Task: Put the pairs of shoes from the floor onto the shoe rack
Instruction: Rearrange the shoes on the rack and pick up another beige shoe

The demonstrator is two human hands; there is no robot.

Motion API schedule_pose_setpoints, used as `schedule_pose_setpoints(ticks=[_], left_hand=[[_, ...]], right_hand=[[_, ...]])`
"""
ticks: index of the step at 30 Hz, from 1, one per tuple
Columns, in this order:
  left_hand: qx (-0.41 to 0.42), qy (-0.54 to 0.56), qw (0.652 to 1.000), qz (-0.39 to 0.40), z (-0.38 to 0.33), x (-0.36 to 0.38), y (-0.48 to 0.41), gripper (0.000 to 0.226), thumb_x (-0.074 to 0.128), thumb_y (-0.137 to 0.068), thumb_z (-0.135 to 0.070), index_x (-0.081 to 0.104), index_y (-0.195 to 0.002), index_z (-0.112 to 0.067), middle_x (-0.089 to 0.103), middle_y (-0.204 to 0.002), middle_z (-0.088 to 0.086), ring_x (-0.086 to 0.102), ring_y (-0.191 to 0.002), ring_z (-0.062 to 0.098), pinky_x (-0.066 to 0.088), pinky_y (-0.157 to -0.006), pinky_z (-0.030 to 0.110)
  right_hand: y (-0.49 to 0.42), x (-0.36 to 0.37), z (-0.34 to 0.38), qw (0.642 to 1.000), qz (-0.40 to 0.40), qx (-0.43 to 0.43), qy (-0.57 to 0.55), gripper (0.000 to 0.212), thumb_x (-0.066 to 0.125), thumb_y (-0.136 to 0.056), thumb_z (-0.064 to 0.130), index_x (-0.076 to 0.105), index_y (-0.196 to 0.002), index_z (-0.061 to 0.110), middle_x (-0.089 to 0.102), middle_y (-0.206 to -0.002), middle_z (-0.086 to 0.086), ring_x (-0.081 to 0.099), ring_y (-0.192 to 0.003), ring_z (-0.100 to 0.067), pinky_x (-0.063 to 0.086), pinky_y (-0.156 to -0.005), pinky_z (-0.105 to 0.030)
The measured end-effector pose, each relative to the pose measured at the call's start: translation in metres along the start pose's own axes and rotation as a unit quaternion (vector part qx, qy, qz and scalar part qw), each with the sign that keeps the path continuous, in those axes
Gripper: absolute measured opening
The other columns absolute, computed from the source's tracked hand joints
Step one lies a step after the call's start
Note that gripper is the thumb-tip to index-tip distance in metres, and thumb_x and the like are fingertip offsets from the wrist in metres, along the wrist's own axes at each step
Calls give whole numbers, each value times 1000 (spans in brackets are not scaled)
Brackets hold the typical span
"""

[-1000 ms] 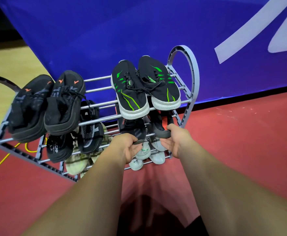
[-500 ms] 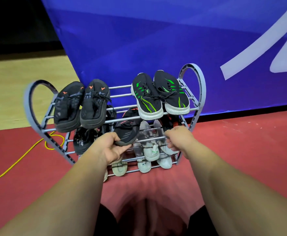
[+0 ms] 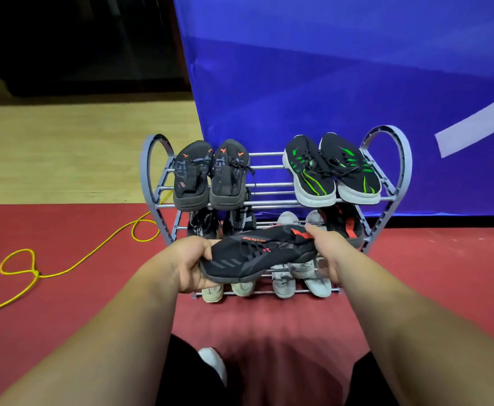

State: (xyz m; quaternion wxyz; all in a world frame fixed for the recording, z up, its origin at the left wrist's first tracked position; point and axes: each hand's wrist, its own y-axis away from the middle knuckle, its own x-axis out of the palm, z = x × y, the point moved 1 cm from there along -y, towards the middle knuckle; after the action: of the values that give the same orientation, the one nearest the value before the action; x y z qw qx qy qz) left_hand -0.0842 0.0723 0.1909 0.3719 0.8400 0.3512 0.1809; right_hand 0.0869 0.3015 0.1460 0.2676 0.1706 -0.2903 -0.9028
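A black sneaker with red marks (image 3: pixel 257 253) lies sideways in front of the grey shoe rack (image 3: pixel 386 136), held at both ends. My left hand (image 3: pixel 191 266) grips its left end and my right hand (image 3: pixel 324 244) grips its right end. Its partner (image 3: pixel 345 227) sits on the middle shelf at the right. The top shelf carries a black pair with orange marks (image 3: pixel 207 174) and a black pair with green stripes (image 3: pixel 330 171). Black shoes (image 3: pixel 201 228) stand on the middle shelf at the left, and light grey and white shoes (image 3: pixel 283 284) fill the bottom shelf.
A blue banner (image 3: pixel 327 83) hangs right behind the rack. A yellow cord (image 3: pixel 64 269) loops over the red floor at the left, with wooden floor (image 3: pixel 64 148) beyond. My knees and a white shoe (image 3: pixel 210 361) are at the bottom edge.
The black and red sneaker has come out from the middle shelf toward me and turned sideways. My right hand has taken hold of its other end. My view has backed away from the rack.
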Motion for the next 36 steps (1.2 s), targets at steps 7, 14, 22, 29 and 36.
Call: schedule_pose_setpoints(ticks=[7, 14, 22, 29, 36], left_hand=[[-26, 31, 998, -40, -8, 13, -16, 13, 42, -86, -14, 55, -84, -15, 60, -65, 5, 57, -54, 18, 52, -57, 26], [-1, 148, 989, -6, -14, 78, -45, 16, 55, -100, -27, 58, -104, -12, 62, -82, 8, 65, -81, 21, 56, -54, 30], [20, 244, 970, 10, -17, 147, -74, 36, 50, -104, -35, 55, -120, -3, 68, -109, 18, 69, -89, 27, 56, -72, 38], [-26, 149, 988, 17, -3, 207, -99, 25, 55, -101, -22, 58, -118, -4, 65, -118, 15, 66, -102, 27, 55, -76, 36], [-42, 82, 995, 42, 8, 266, -115, 34, 62, -97, -24, 55, -127, -9, 63, -111, 18, 67, -98, 29, 56, -87, 36]], right_hand=[[6, -34, -4, 992, 97, 74, 20, 38, 71, -87, 48, 68, -114, 22, 76, -90, -5, 74, -65, -23, 57, -54, -29], [7, -84, -9, 993, 58, 81, -69, 28, 63, -86, 33, 61, -105, 13, 66, -69, -7, 61, -49, -16, 50, -48, -21], [-5, -123, -7, 977, 39, 46, -203, 18, 56, -89, 22, 59, -105, 14, 66, -69, -7, 63, -53, -18, 59, -54, -28], [-23, -144, -5, 964, 63, 34, -256, 26, 63, -89, 20, 63, -113, 9, 74, -84, -13, 72, -65, -25, 64, -65, -34], [-39, -145, -1, 952, 66, 36, -297, 33, 66, -93, 20, 64, -122, 6, 77, -93, -17, 76, -68, -29, 61, -55, -31]])
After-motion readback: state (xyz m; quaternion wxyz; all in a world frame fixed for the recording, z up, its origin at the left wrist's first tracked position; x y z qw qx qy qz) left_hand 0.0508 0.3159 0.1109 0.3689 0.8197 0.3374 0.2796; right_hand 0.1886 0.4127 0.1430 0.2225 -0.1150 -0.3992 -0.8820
